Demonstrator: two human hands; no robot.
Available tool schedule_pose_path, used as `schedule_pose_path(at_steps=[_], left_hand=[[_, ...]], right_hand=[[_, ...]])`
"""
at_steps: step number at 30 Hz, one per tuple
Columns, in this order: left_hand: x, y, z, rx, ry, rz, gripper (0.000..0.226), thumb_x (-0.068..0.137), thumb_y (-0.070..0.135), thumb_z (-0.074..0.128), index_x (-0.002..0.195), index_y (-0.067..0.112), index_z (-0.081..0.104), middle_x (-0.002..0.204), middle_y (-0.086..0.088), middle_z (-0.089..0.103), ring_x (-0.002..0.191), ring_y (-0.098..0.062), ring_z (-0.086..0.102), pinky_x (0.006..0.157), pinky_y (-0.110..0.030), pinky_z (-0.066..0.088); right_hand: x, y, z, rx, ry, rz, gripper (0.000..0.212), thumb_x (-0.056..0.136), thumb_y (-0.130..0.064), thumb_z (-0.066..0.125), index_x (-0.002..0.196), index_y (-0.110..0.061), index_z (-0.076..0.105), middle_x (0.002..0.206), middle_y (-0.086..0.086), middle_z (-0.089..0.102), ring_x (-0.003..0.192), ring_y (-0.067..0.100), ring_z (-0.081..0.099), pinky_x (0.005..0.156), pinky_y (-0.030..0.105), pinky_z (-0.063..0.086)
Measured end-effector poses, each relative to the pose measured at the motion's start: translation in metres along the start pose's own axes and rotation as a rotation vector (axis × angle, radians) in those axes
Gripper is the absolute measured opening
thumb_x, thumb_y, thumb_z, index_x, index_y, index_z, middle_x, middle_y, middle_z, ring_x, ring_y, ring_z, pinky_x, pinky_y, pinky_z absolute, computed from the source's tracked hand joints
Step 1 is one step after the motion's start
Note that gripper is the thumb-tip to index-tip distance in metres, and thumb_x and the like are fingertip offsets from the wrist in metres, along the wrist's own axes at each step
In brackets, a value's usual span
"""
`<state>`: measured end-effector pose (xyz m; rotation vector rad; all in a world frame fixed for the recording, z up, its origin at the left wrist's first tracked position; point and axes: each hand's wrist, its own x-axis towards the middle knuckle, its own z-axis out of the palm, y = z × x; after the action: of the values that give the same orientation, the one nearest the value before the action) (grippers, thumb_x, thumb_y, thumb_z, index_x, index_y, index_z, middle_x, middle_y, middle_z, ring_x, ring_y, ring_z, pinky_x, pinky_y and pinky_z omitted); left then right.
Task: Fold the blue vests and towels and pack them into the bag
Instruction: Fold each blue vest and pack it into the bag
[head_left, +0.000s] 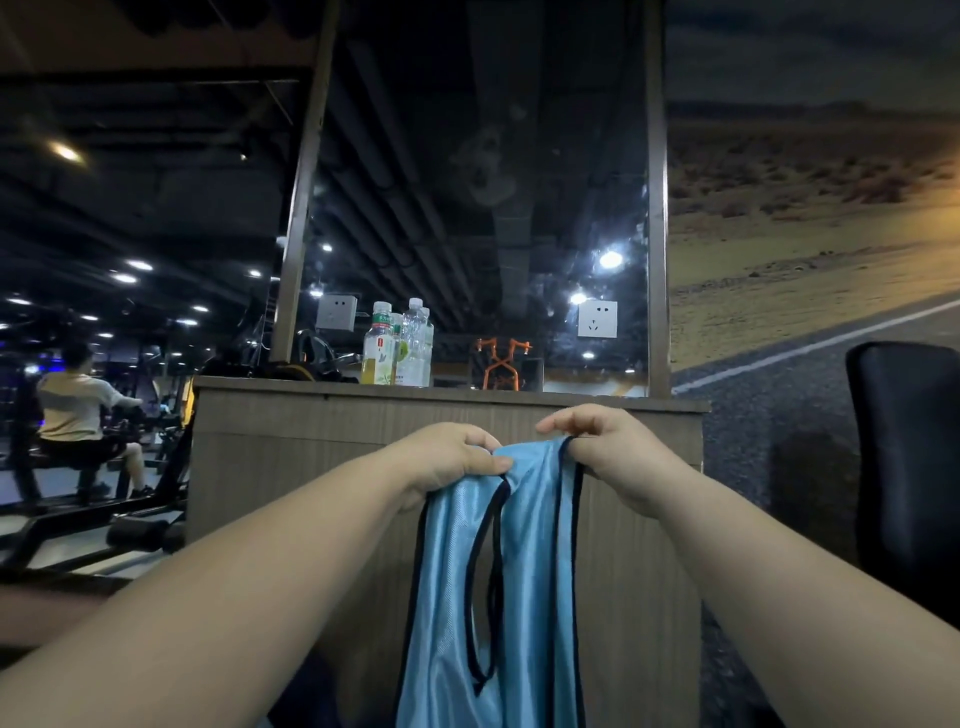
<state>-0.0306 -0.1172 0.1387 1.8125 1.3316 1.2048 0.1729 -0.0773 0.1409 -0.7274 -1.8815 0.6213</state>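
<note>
Desert-road mural (810, 218) fills the right wall, matte and printed. Left of it is a tall mirror panel (478, 208) in a metal frame, dark and glossy, reflecting ceiling ducts and spot lamps.

Wood-grain counter (311, 467) stands straight ahead, a flat vertical front with a thin top ledge at about hand height. Its left edge drops to open gym floor. Its right edge stands beside a padded black chair back (909, 467). Free air lies between the counter front and the forearms.

Blue vest (524, 571): shiny, thin mesh fabric with black binding along the armholes and neck. It hangs in the air in front of the counter front, held up at chest level. Long axis vertical, shoulder straps at the top, body falling past the lower frame edge. The two straps are drawn close together, and a narrow dark-edged neck loop hangs between them.

Left hand (452, 457) pinches the left strap top, fingers curled over the cloth. Right hand (618, 452) grips the right strap top, fingers bent down round the black edge. The hands are nearly touching.

Far left, a person on an exercise machine (83, 410), well apart.

Clear plastic bottles (397, 345) are clustered on the ledge, upright, against the mirror.

White wall socket (597, 319) is on the mirror, right of the bottles.
</note>
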Motion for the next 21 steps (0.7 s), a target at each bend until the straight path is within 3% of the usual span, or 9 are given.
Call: schedule_pose_path(at_steps=[3,7,9,11,14,16,18,21], left_hand=[[0.002,0.001,-0.003,0.061,0.062,-0.001,0.007,0.085,0.021,0.073,0.088,0.014,0.072,0.091,-0.011,0.074,0.08,-0.026,0.069,0.082,-0.041,0.058],[0.004,0.004,-0.003,0.142,0.124,0.017,0.009,0.087,0.025,0.07,0.085,0.017,0.072,0.089,-0.007,0.075,0.077,-0.023,0.068,0.081,-0.039,0.058],[0.006,0.005,-0.002,0.172,0.134,0.031,0.01,0.088,0.026,0.069,0.083,0.018,0.072,0.086,-0.004,0.074,0.076,-0.021,0.067,0.08,-0.037,0.057],[0.006,0.006,0.0,0.188,0.125,0.047,0.011,0.088,0.026,0.068,0.08,0.02,0.072,0.081,-0.003,0.073,0.073,-0.02,0.066,0.079,-0.037,0.056],[0.007,0.008,0.001,0.217,0.116,0.072,0.013,0.088,0.028,0.068,0.076,0.023,0.071,0.077,-0.002,0.071,0.071,-0.019,0.063,0.074,-0.035,0.053],[0.007,0.011,-0.001,0.236,0.119,0.079,0.014,0.087,0.03,0.068,0.075,0.024,0.072,0.082,-0.006,0.072,0.075,-0.022,0.064,0.082,-0.044,0.055],[0.006,0.013,-0.007,0.264,0.129,0.085,0.013,0.086,0.035,0.07,0.077,0.025,0.073,0.087,-0.005,0.074,0.082,-0.025,0.068,0.088,-0.048,0.055],[0.002,0.016,-0.019,0.371,0.17,0.097,0.018,0.086,0.045,0.069,0.084,0.028,0.072,0.088,0.005,0.072,0.085,-0.016,0.066,0.081,-0.035,0.055]], right_hand=[[-0.001,-0.002,0.0,-0.075,0.009,0.031,0.046,0.081,0.011,0.034,0.069,-0.019,0.067,0.087,0.008,0.069,0.082,0.025,0.062,0.09,0.047,0.053],[-0.002,-0.007,0.002,0.035,-0.103,0.139,0.036,0.083,0.007,0.03,0.075,-0.013,0.058,0.078,0.011,0.056,0.072,0.026,0.055,0.078,0.046,0.056],[-0.002,-0.009,0.004,0.081,-0.107,0.186,0.024,0.087,-0.002,0.039,0.078,-0.012,0.06,0.079,0.01,0.056,0.07,0.025,0.055,0.067,0.037,0.055],[-0.003,-0.01,0.007,0.045,-0.109,0.181,0.008,0.089,-0.021,0.06,0.085,-0.014,0.059,0.083,0.004,0.058,0.071,0.019,0.057,0.067,0.031,0.049],[-0.002,-0.012,0.012,-0.311,-0.135,0.056,0.047,0.073,-0.035,0.083,0.104,-0.024,0.049,0.099,-0.004,0.059,0.087,0.016,0.059,0.069,0.029,0.046],[-0.001,-0.017,0.018,-0.441,-0.09,0.024,0.044,0.074,-0.03,0.082,0.107,-0.024,0.053,0.104,-0.004,0.06,0.093,0.017,0.06,0.07,0.03,0.049],[0.003,-0.019,0.017,-0.442,-0.053,0.005,0.022,0.079,-0.028,0.079,0.094,-0.02,0.064,0.091,-0.005,0.066,0.084,0.015,0.062,0.068,0.029,0.048],[0.007,-0.019,0.006,-0.365,0.006,0.04,0.011,0.082,-0.026,0.077,0.083,-0.018,0.069,0.084,-0.004,0.069,0.079,0.013,0.063,0.066,0.027,0.048]])
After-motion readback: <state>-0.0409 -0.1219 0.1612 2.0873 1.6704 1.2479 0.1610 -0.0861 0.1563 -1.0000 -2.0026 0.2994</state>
